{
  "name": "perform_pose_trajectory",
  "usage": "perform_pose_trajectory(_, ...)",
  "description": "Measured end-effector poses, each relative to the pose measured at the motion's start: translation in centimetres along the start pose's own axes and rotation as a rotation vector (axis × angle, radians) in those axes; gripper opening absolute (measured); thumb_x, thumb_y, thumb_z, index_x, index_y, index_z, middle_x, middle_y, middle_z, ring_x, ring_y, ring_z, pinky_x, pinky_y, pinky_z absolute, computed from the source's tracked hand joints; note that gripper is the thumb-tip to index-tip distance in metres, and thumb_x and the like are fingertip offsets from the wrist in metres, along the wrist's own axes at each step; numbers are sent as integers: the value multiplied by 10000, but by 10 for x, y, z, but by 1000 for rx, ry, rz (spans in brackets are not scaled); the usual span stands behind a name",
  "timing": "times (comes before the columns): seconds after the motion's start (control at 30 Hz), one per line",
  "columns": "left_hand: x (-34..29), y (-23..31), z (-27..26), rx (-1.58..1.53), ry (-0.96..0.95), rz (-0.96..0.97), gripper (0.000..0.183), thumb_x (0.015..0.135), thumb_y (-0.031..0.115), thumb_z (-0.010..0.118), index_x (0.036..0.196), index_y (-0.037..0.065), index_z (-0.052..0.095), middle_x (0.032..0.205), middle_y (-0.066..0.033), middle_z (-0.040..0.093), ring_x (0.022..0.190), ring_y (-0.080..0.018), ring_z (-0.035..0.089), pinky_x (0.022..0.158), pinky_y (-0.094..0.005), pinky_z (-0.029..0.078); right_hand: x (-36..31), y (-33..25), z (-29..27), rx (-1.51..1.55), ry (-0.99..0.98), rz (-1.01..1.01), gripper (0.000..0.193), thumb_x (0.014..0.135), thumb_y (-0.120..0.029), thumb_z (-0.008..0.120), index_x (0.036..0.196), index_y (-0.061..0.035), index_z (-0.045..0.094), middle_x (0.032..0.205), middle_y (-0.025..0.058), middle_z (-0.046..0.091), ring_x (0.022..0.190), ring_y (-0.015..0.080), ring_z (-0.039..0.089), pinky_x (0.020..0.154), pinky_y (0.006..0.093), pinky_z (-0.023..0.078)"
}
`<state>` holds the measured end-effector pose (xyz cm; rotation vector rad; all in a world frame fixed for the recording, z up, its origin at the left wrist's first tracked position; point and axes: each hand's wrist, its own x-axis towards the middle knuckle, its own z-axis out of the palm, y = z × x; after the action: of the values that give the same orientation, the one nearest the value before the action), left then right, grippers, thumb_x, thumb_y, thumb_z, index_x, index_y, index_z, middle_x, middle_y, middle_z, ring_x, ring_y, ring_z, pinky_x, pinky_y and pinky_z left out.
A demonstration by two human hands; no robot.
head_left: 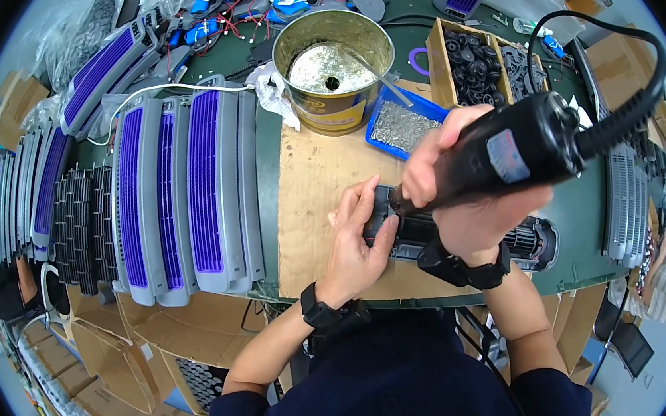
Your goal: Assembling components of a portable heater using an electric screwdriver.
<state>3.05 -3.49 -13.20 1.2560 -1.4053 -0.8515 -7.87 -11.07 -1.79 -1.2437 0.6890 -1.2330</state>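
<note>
My right hand [462, 196] grips a black corded electric screwdriver [515, 149], its tip pressed down onto the left end of a long black cylindrical fan part [534, 242] lying on a sheet of cardboard [314, 198]. My left hand [358, 238] rests on the cardboard and pinches that same left end of the fan part, steadying it right beside the tool tip. Both wrists wear black bands. The middle of the fan part is hidden under my right hand.
A gold metal tin [332, 67] stands behind the cardboard, next to a blue tray of small screws [401, 126]. A wooden box of black wheels [467, 64] sits at the back right. Grey and purple grille panels [190, 194] lie stacked at the left. Cardboard boxes [135, 349] sit below the table edge.
</note>
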Motion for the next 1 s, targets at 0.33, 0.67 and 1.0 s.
perform_pose_trajectory(0.33,3,7,-12,133,-228,-23,1314,449,348,941,1465,-49,209,1334,-164,342,1266,-314,360,1014,-435,256,-15,-24,-12,338,-77,-151,965,702,-909,356,1164,-64,394,602,61,468,474,154,440,472,294,392)
perform_pose_trajectory(0.67,4,8,-12,53,-170,14,944,400,219,961,1230,132,521,1285,-146,402,1272,-314,379,1008,-443,290,-23,-10,-10,187,-43,-69,948,693,-916,346,1099,-61,394,563,79,476,459,160,447,456,291,400)
perform_pose_trajectory(1.0,10,5,-13,-53,-188,0,716,411,222,958,1026,91,616,1250,-158,437,1246,-335,411,1007,-456,320,-20,-9,1,150,-174,4,958,629,-930,413,1019,-55,387,568,80,502,461,146,472,461,256,421)
